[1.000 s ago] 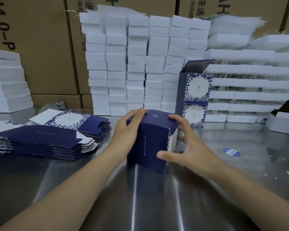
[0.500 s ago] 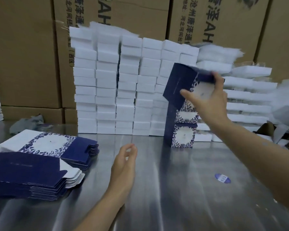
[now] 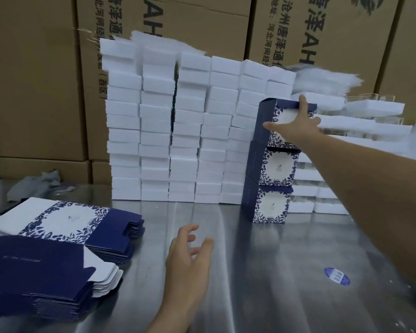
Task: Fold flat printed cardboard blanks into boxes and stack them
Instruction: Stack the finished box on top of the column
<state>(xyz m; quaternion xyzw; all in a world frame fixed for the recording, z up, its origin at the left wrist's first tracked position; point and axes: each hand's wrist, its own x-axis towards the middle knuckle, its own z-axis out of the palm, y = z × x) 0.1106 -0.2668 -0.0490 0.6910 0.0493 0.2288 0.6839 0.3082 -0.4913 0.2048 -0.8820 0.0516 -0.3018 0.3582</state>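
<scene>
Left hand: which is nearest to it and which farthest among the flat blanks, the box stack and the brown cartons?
1. Flat blanks, just to the left of the left hand, on the table.
2. Box stack, ahead and to the right.
3. Brown cartons, at the very back, behind the white blocks.

Three blue-and-white boxes (image 3: 271,169) stacked on the steel tabletop (image 3: 250,272). The right hand (image 3: 296,126) is spread against the top box (image 3: 265,116), forefinger up at its top edge. The left hand (image 3: 187,258) hovers over the tabletop, fingers loose, holding nothing. Flat blanks (image 3: 58,236) are piled at left, with white blocks (image 3: 178,131) stacked behind.
</scene>
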